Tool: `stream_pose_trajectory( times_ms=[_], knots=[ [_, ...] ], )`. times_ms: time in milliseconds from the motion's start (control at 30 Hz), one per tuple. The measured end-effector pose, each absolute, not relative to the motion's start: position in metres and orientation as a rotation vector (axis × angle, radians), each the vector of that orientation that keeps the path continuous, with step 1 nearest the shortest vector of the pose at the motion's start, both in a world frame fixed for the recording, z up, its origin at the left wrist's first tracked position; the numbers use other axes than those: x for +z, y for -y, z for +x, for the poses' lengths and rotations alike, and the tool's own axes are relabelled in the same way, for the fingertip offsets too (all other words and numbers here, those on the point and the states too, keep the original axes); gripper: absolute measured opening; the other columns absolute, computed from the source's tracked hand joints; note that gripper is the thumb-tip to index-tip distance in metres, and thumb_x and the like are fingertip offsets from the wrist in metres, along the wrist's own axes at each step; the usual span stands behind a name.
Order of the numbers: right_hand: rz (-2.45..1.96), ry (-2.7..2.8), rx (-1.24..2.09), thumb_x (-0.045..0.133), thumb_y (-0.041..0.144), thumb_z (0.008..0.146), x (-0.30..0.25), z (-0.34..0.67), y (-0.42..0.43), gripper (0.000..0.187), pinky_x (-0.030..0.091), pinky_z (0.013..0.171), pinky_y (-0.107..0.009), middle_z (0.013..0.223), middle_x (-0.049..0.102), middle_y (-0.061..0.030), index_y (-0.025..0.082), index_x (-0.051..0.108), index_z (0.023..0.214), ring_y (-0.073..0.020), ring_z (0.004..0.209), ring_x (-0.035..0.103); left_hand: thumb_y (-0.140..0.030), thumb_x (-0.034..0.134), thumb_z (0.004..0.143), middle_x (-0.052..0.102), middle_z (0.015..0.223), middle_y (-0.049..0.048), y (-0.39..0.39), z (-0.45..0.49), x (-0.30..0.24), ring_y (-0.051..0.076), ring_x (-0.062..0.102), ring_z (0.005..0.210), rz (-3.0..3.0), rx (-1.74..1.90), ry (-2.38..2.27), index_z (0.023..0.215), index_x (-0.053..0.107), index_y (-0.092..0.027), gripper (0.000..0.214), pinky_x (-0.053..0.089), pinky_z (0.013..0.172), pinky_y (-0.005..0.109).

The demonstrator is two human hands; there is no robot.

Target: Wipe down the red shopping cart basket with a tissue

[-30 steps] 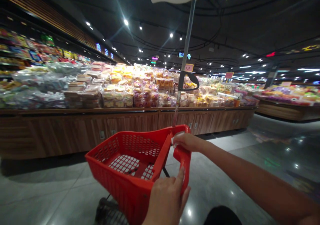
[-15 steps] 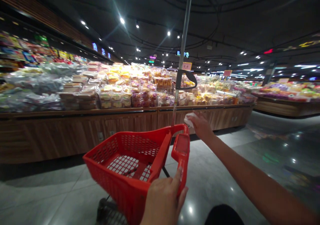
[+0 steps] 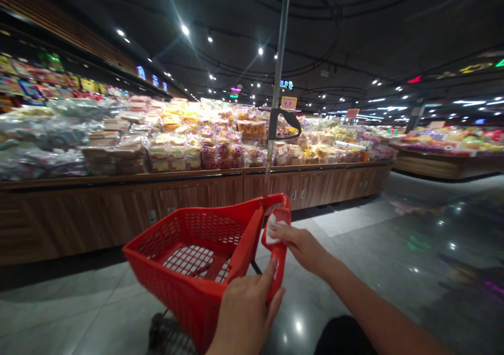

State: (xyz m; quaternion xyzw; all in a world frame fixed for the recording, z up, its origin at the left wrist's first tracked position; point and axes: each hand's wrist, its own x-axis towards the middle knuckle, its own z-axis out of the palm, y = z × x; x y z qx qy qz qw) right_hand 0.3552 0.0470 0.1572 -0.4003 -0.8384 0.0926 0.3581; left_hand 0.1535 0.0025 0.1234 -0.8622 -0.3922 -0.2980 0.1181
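Note:
A red plastic shopping cart [image 3: 189,286] stands in front of me, its basket showing nothing inside. My left hand [image 3: 248,305] grips the near end of its handle [image 3: 279,263], index finger laid along the bar. In my right hand [image 3: 301,244] is a crumpled white wipe [image 3: 271,229], pressed by the fingertips onto the flat panel in the middle of the handle. From the cart's far corner rises a metal pole [image 3: 280,55] with a black loop grip [image 3: 285,125] on it.
Beyond the cart runs a long wooden display counter [image 3: 197,195] heaped with bagged baked goods [image 3: 220,145]. Another produce-like display [image 3: 444,158] stands at the right. Shiny grey floor tiles [image 3: 413,239] stretch off to the right. A price sign [image 3: 289,103] shows 9.9.
My right hand has come down and inward from beyond the handle's far end, bringing the wipe onto the handle panel. My left hand keeps its hold. The view has shifted slightly.

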Motion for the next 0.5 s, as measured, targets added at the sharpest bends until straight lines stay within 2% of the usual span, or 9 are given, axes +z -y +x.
stream_pose_trajectory(
  times_ms=[100, 233, 333, 433, 500],
  knots=[
    [-0.961, 2.169, 0.168, 0.04, 0.016, 0.091, 0.143, 0.349, -0.023, 0.044, 0.03, 0.112, -0.043, 0.136, 0.049, 0.0035, 0.033, 0.05, 0.13, -0.0175, 0.13, 0.04, -0.035, 0.052, 0.085, 0.072, 0.078, 0.0036, -0.002, 0.152, 0.126, 0.018, 0.067, 0.067, -2.546, -0.852, 1.164, 0.121, 0.054, -0.019, 0.039, 0.052, 0.065, 0.03],
    [-1.014, 1.884, 0.074, 0.036, 0.014, 0.091, 0.122, 0.354, -0.042, 0.045, 0.029, 0.112, -0.047, 0.139, 0.046, 0.0009, 0.028, 0.048, 0.132, -0.0185, 0.131, 0.04, -0.036, 0.052, 0.085, 0.072, 0.076, 0.0036, -0.003, 0.151, 0.128, 0.019, 0.067, 0.067, -2.531, -0.848, 1.166, 0.124, 0.053, -0.02, 0.042, 0.053, 0.067, 0.033],
    [-1.074, 1.562, 0.176, 0.036, 0.021, 0.093, 0.105, 0.342, -0.054, 0.04, 0.028, 0.112, -0.046, 0.137, 0.049, 0.0, 0.026, 0.051, 0.13, -0.0195, 0.13, 0.041, -0.037, 0.051, 0.086, 0.072, 0.075, 0.0032, -0.005, 0.15, 0.127, 0.019, 0.067, 0.067, -2.531, -0.859, 1.155, 0.125, 0.052, -0.02, 0.042, 0.053, 0.067, 0.033],
    [-1.075, 1.298, 0.307, 0.035, 0.028, 0.095, 0.079, 0.309, -0.033, 0.041, 0.026, 0.113, -0.045, 0.143, 0.04, 0.0021, 0.028, 0.045, 0.135, -0.02, 0.134, 0.034, -0.035, 0.052, 0.085, 0.072, 0.075, 0.0026, -0.006, 0.147, 0.126, 0.019, 0.067, 0.067, -2.54, -0.875, 1.133, 0.124, 0.053, -0.021, 0.042, 0.053, 0.064, 0.032],
    [-1.027, 1.231, 0.363, 0.034, 0.03, 0.096, 0.063, 0.288, -0.016, 0.042, 0.03, 0.112, -0.043, 0.145, 0.037, 0.0022, 0.029, 0.041, 0.138, -0.02, 0.135, 0.032, -0.034, 0.052, 0.085, 0.072, 0.075, 0.0022, -0.007, 0.145, 0.125, 0.019, 0.067, 0.067, -2.547, -0.881, 1.117, 0.124, 0.053, -0.021, 0.041, 0.053, 0.063, 0.031]
  ],
)
